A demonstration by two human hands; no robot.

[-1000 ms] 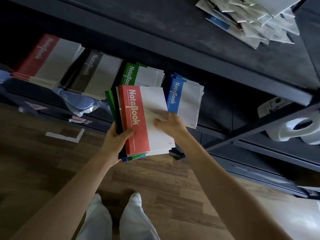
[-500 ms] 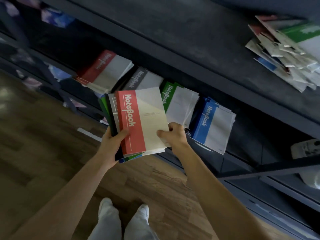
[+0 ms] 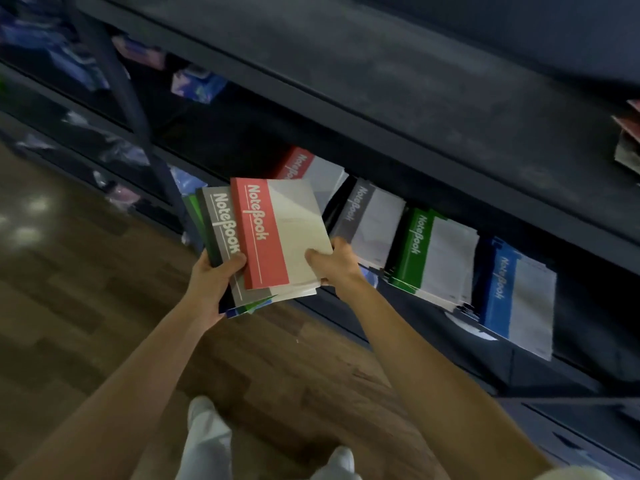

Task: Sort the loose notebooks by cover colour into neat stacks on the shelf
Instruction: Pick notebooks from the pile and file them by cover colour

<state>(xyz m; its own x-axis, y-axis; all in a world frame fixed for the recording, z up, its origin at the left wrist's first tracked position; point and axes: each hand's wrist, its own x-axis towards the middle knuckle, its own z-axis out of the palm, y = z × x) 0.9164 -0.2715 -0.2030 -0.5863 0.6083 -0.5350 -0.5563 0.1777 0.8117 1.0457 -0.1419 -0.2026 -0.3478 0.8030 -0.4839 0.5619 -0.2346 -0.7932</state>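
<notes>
Wooden floor [image 3: 86,306] fills the left side, with a dark shelf [image 3: 398,98] running across above it. The left hand [image 3: 211,282] grips a fanned bundle of notebooks from below, thumb curled over the grey notebook [image 3: 221,226] that now shows on top, with green and blue edges peeking out beneath.

A second ago the red notebook [image 3: 277,233] lay square on that bundle and hid the grey cover. It has since slid up and to the right, so the grey spine is exposed. The right hand [image 3: 332,268] pinches the red notebook at its lower right corner, thumb on top and fingers underneath.

Just behind it on the lower shelf sits the red stack [image 3: 311,168], then the grey stack [image 3: 374,220], the green stack [image 3: 436,254] and the blue stack [image 3: 516,296], each a little ragged at the edges. The view has also swung left, which brought the red stack directly behind the lifted book. That suggests the red one is being peeled off for its matching stack, with grey likely next. A loose pile [image 3: 628,143] still waits at the right edge of the upper shelf.
</notes>
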